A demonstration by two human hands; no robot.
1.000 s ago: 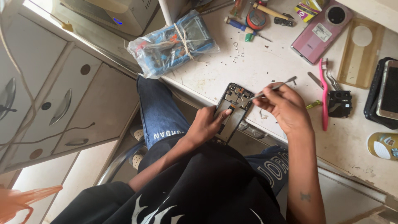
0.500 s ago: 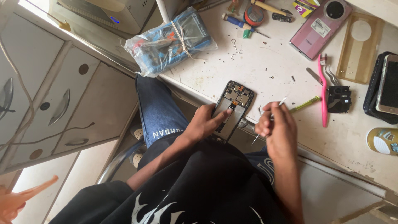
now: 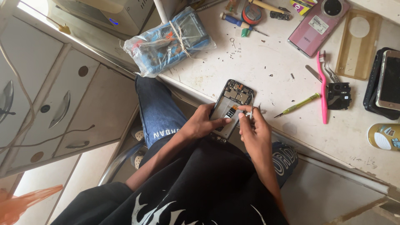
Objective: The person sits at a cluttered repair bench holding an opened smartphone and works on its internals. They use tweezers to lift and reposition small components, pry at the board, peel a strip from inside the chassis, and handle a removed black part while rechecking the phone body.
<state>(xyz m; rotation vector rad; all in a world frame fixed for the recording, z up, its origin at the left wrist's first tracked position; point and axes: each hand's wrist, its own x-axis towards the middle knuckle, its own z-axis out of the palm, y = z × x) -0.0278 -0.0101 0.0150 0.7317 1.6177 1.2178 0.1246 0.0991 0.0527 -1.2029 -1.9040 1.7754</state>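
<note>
Opened phone sat mid-frame at the table edge, left hand gripping it, right hand pinching tweezers narrowly; light, steady pressure looked best near those connectors.

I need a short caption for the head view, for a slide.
Left hand steadies an opened phone at the table edge; right hand probes inside.
</note>
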